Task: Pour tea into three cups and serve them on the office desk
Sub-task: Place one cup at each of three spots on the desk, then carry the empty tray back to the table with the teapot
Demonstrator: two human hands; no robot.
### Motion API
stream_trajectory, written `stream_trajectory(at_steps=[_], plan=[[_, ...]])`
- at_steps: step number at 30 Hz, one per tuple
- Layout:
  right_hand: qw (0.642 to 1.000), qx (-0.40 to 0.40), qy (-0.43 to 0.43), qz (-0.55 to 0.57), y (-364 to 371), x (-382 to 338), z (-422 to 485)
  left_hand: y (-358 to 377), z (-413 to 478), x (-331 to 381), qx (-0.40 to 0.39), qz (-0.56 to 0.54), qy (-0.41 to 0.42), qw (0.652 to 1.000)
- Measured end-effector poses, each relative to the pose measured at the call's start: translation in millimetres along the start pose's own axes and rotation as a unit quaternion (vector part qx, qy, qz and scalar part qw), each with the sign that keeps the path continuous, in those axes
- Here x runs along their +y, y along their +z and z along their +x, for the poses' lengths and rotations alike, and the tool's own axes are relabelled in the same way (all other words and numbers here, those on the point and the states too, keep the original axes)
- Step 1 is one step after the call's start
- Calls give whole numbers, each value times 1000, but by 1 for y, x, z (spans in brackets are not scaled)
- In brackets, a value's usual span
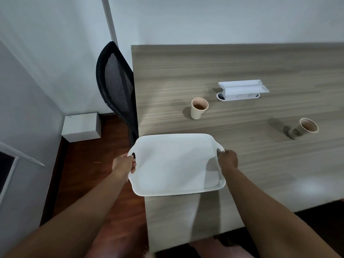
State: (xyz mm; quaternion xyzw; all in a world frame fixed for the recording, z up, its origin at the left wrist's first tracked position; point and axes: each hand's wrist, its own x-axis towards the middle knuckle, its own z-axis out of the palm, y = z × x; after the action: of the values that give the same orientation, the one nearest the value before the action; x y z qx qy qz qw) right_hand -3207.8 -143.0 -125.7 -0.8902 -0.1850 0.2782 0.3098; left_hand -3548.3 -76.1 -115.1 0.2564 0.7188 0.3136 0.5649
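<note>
Serving looks nearly done: the white tray (173, 164) is bare and sits over the near left part of the table (204, 62), its left end past the table's edge; whether it rests or hangs just above I cannot tell. The left hand (124, 164) grasps the left handle and the right hand (228, 159) grips the right one. Two cups holding tea stand upright farther in: the left cup (198, 108) and, well apart, the right cup (302, 128). No third cup is in view. The next move likely calls for carrying the tray off level, clear of both cups
</note>
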Motion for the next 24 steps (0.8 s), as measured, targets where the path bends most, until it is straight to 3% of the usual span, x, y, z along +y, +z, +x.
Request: stream_trajectory(at_steps=[8, 16, 20, 24], plan=[[985, 2, 41, 165, 4, 20, -76, -53, -44, -7, 45, -8, 19, 999], [975, -47, 12, 218, -1, 55, -126, -103, -95, -49, 48, -2, 54, 997], [971, -81, -11, 227, -9, 82, -149, -121, -129, -80, 110, -47, 49, 992], [966, -96, -5, 239, -26, 116, -175, -135, -155, -121, 116, -47, 37, 991]])
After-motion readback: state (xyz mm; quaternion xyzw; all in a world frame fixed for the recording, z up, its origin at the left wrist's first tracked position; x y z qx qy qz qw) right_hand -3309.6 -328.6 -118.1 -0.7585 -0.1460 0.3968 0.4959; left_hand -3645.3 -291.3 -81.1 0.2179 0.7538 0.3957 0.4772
